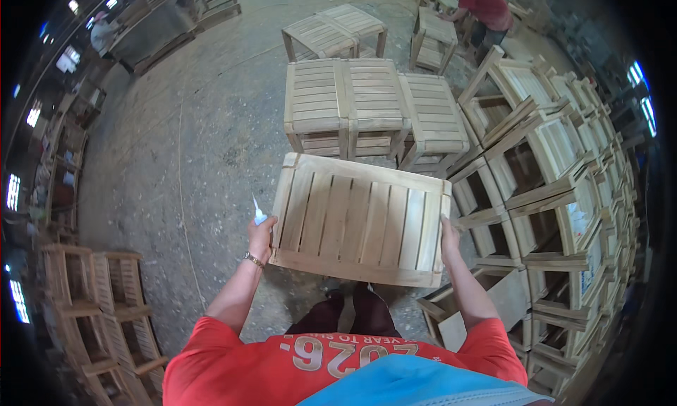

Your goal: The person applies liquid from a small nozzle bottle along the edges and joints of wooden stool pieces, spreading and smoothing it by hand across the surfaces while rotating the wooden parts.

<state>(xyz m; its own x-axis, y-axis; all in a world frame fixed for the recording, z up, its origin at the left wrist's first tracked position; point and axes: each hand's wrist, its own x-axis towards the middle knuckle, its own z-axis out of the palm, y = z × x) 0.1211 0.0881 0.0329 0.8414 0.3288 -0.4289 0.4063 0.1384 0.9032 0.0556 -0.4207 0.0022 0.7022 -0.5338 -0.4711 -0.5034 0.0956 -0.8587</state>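
Note:
Between my two hands a slatted wooden stool (352,219) is held up in front of me, its slatted top facing me and slightly tilted, the right end lower. My left hand (261,238) is closed at its left edge and also holds a small white bottle with a thin pointed nozzle (259,214), which points away from me. My right hand (449,238) grips the right edge of the stool, its fingers partly hidden behind the frame. The stool's legs are hidden under its top.
Several similar stools (314,92) stand on the concrete floor (155,166) just ahead. Tall stacks of stools (546,194) rise close on my right, and more stacks (116,286) stand at lower left. Far right, a person in red (485,8) bends over a stool; another person (104,36) stands far left.

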